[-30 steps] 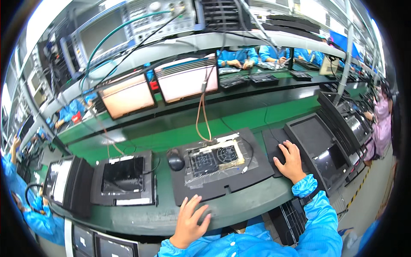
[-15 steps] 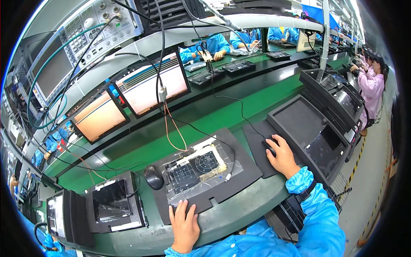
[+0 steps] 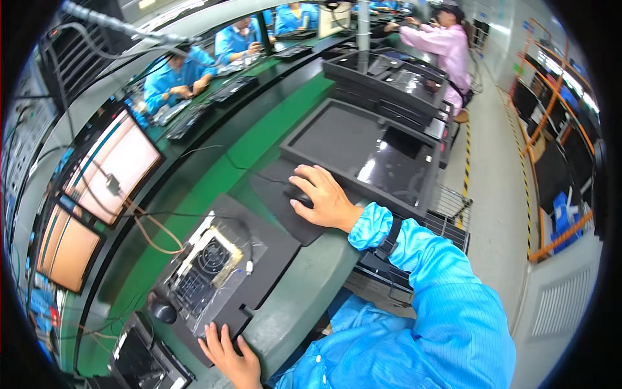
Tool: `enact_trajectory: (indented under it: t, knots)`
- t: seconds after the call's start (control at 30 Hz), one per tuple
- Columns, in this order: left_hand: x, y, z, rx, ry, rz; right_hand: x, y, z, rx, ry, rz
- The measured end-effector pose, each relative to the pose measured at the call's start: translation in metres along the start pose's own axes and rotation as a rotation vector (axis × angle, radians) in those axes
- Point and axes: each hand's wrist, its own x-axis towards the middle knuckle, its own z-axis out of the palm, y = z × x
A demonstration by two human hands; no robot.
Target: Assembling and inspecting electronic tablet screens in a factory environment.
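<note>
Mid-frame, our right hand [image 3: 326,202] curls round a mouse [image 3: 299,192]; near the bottom, our left hand [image 3: 232,356] spreads fingers apart over a board [image 3: 273,249].

monitors [image 3: 115,162]: 2 | mouse pad [image 3: 285,217]: 1 | foam board [image 3: 275,259] topped with clear film, at counter's [image 3: 295,318] near edge: 1 | mice [image 3: 298,193]: 2 (one on mouse pad, one by foam board) | wristband [image 3: 391,238]: 1 | louvred vent [image 3: 560,305]: 1

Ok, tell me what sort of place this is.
Most likely an electronics assembly or test line: blue-smocked co-workers busy in a row, two lit monitors, and a black tray holding a glossy dark panel.
</note>
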Motion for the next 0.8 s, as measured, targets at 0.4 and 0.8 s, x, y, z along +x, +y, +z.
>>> enact_trajectory:
  t: [0.4,0.8]
  knots:
    - [0.002,0.011,-0.019,0.029,0.035,0.122,-0.033,0.095,-0.146,-0.287,-0.814,0.299]
    - [-0.002,0.001,0.001,0.026,0.006,0.008,-0.007,0.137,-0.14,-0.186,-0.56,0.005]
